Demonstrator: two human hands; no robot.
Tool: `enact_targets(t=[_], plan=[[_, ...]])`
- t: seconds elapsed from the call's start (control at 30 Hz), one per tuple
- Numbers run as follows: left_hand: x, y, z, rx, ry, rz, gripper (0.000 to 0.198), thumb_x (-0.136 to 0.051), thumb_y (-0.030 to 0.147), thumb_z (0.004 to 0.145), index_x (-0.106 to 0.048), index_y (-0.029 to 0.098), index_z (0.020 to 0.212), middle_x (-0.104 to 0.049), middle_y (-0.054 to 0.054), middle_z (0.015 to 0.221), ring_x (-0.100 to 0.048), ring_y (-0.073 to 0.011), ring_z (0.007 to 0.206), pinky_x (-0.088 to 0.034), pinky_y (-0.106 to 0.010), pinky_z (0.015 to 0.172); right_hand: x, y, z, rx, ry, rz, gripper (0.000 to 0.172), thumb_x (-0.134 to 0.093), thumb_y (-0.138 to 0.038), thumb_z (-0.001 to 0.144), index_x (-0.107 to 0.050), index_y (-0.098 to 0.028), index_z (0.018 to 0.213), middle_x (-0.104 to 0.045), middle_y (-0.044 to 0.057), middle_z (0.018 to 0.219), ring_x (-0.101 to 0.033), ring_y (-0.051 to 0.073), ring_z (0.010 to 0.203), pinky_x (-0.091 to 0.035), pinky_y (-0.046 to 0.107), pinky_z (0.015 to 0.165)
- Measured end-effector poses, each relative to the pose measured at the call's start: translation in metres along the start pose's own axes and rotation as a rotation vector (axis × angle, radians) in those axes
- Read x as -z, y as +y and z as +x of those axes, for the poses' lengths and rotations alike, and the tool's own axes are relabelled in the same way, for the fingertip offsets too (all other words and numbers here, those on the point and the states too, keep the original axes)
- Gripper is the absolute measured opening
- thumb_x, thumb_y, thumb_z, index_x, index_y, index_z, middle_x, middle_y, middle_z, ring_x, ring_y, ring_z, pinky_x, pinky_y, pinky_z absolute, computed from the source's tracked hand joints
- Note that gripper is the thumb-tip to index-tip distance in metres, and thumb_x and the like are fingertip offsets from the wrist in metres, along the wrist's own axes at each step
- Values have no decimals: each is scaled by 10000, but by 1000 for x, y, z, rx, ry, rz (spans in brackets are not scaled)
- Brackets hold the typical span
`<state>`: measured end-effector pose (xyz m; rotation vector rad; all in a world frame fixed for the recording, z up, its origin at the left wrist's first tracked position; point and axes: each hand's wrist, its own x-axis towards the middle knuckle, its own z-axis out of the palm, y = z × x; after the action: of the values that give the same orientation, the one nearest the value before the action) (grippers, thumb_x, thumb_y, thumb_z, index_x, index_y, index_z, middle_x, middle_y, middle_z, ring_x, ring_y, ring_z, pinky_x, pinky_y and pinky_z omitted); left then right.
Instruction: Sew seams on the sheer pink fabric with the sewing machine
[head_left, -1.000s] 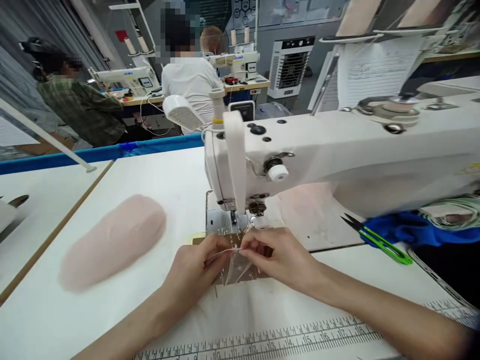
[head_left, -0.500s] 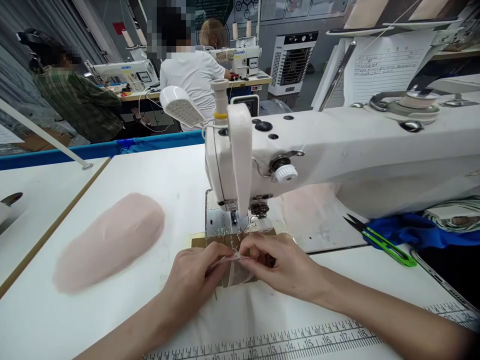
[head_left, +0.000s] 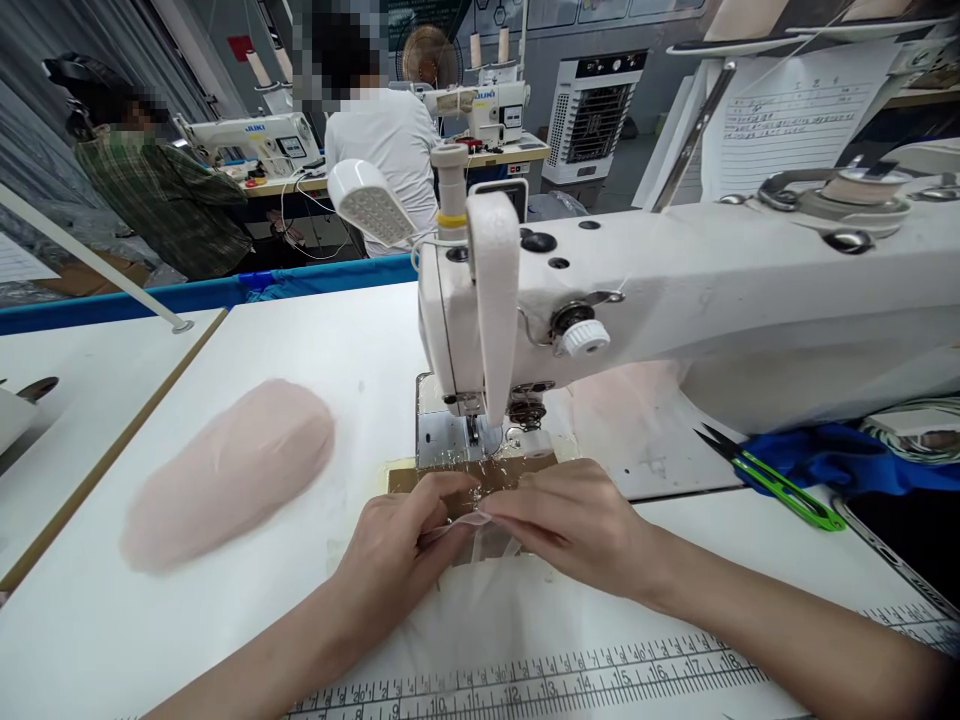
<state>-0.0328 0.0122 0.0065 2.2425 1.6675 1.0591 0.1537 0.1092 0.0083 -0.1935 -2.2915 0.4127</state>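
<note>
Both hands meet in front of the needle area of a white sewing machine [head_left: 675, 280]. My left hand [head_left: 401, 545] is closed, thumb and fingers pinching a thin, sheer pale fabric [head_left: 474, 520]. From the other side my right hand [head_left: 589, 525] pinches the same fabric, its fingertips almost touching the left ones. The fabric hangs slightly over a brown patch [head_left: 405, 480] taped to the table before the presser foot [head_left: 474, 430]. Parts of the fabric are hidden by my fingers.
A sheer pink fabric piece [head_left: 232, 475] lies on the left of the table. Green-handled thread snips [head_left: 787, 490] rest at right near a blue cloth [head_left: 817, 455]. A printed ruler [head_left: 540, 680] runs along the front edge. Two people sit at other machines beyond.
My right fingers have straightened and lie flatter against the fabric edge. The left hand keeps its pinch. The whole view has shifted slightly.
</note>
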Motion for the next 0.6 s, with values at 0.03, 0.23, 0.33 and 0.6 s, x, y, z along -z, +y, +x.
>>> enact_targets(t=[0.03,0.23,0.33,0.6], plan=[[-1,0,0,-4,-5,-14,193,-509,194,925,-535,183,1116,-581,89,528,-479,-64,392,-394,-163,428,3,0,0,101,-4,-101,140,-522,-119,913,-661,-141,919,-571,-49,553,-468,66,459,-382,205,430],[-1,4,0,-83,62,-39,110,-539,126,887,-601,206,927,-719,46,719,-626,-68,543,-482,-168,536,17,-5,4,466,-21,-307,98,-591,-60,830,-683,-91,845,-555,-29,519,-488,89,460,-329,247,387],[-1,4,0,32,-4,-38,90,-554,160,875,-611,213,829,-630,84,548,-525,-56,424,-398,-160,434,13,-4,4,256,-55,-163,130,-559,-96,881,-683,-107,843,-564,-37,518,-472,74,443,-341,234,400],[-9,-6,2,126,-43,355,199,-629,274,836,-611,205,1022,-640,42,637,-556,-131,534,-425,-267,543,-15,13,3,-376,-268,-183,250,-499,-245,935,-719,-216,818,-677,-29,647,-568,93,524,-346,231,495]])
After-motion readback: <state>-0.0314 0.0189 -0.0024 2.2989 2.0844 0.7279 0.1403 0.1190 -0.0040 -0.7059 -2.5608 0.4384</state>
